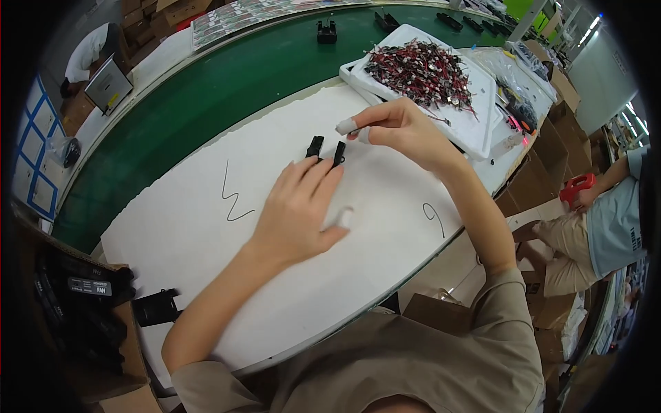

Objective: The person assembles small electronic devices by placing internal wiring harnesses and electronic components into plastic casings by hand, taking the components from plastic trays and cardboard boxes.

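Touching one housing [315, 146] (seemingly): left hand [295, 210].

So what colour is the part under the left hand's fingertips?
Black; the part shows best in the head view.

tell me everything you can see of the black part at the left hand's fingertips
The black part looks like plastic, slightly glossy, with two narrow arms and a gap between them. It lies on the white work surface, arms pointing away from the person. The fingers of the left hand cover its near portion and appear to touch it.
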The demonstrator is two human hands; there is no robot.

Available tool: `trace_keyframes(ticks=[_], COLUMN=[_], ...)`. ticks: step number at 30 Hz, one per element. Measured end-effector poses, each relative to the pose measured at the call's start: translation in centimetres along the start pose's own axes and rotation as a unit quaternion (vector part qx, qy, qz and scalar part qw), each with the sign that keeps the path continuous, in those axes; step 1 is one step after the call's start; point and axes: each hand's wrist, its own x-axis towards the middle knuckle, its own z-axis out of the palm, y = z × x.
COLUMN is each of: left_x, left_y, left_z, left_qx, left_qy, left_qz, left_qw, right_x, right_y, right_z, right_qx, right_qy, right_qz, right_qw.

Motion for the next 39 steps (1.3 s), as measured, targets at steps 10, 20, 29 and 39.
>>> trace_keyframes(ticks=[10, 20, 29, 39], left_x=[-0.9, -1.2, -1.3, -1.6], left_y=[-0.1, -0.4, -0.6, -0.4], left_z=[2.1, 2.7, 2.9, 3.0], left_qx=[0.189, 0.248, 0.247, 0.254], left_qy=[0.026, 0.057, 0.069, 0.039], left_qz=[0.055, 0.114, 0.113, 0.086], left_qw=[0.98, 0.96, 0.96, 0.963], right_x=[0.5, 2.1, 2.5, 2.0], right_y=[0.0, -1.0, -0.3, -0.8], right_z=[0.9, 3.8, 4.8, 4.5], right_qx=[-0.217, -0.366, -0.415, -0.393], right_qy=[-0.028, -0.044, -0.022, -0.023], right_qz=[0.0, -0.058, -0.114, -0.062], right_qw=[0.976, 0.928, 0.903, 0.917])
